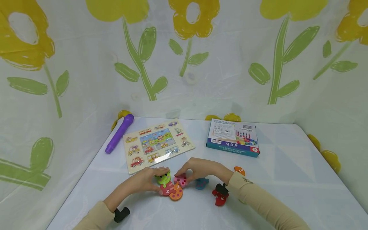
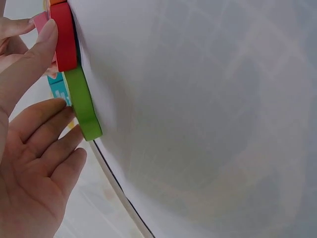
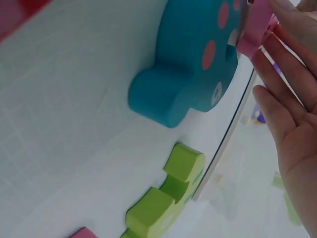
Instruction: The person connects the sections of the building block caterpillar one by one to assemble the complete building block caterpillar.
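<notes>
My left hand [image 1: 141,181] holds the joined caterpillar puzzle pieces, its fingers at the green smiling head [image 1: 164,179] and its thumb against the red piece numbered 2 [image 1: 166,190]. An orange piece numbered 3 [image 1: 176,194] adjoins the red one. Between thumb and fingers, my right hand [image 1: 198,167] pinches a pink spotted piece [image 1: 180,180] against the orange piece; whether they are fully fitted cannot be told. A blue spotted piece [image 1: 202,183] lies just right of that hand, large in the right wrist view, with a green piece [image 3: 168,196] beyond it.
Under the right forearm lie a red piece numbered 8 [image 1: 220,200] and an orange piece [image 1: 239,170]. Behind the hands are a vehicle picture board [image 1: 157,156] and a beaded-toy box [image 1: 233,137]. A purple stick-like object [image 1: 119,134] lies at the back left.
</notes>
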`<state>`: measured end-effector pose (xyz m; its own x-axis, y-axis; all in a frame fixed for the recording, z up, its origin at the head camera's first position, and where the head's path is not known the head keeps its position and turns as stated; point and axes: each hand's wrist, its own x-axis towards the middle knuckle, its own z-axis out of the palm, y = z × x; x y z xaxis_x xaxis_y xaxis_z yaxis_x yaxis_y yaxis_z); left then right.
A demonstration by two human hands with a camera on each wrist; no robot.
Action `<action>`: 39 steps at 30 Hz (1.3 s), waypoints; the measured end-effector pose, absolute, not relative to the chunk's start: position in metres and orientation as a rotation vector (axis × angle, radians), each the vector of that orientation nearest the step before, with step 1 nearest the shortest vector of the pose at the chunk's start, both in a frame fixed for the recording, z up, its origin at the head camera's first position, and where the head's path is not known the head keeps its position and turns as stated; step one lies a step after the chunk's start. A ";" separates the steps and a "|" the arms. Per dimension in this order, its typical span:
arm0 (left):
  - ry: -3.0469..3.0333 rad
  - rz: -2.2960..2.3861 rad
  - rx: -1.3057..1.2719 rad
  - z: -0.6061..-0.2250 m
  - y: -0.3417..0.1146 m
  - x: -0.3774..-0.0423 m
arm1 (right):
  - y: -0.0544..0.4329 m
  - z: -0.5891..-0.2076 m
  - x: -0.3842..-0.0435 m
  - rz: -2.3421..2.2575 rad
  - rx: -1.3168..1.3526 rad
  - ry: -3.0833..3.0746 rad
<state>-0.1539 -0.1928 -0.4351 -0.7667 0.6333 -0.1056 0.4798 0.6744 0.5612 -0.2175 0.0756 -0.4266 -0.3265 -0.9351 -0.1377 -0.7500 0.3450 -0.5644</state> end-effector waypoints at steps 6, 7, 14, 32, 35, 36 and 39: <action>2.601 0.751 0.876 -0.435 -0.192 -0.153 | 0.073 -0.423 -0.216 -0.533 -1.473 2.169; 2.602 0.751 0.873 -0.435 -0.192 -0.153 | 0.073 -0.424 -0.216 -0.531 -1.474 2.167; 2.594 0.763 0.858 -0.436 -0.192 -0.153 | 0.072 -0.426 -0.216 -0.524 -1.438 2.195; 2.593 0.767 0.863 -0.437 -0.193 -0.153 | 0.066 -0.427 -0.211 -0.466 -1.399 2.258; 2.592 0.768 0.858 -0.437 -0.192 -0.152 | 0.067 -0.427 -0.211 -0.479 -1.392 2.263; 2.592 0.771 0.859 -0.437 -0.192 -0.151 | 0.068 -0.427 -0.211 -0.491 -1.392 2.263; 2.592 0.789 0.870 -0.437 -0.192 -0.150 | 0.072 -0.428 -0.211 -0.540 -1.399 2.265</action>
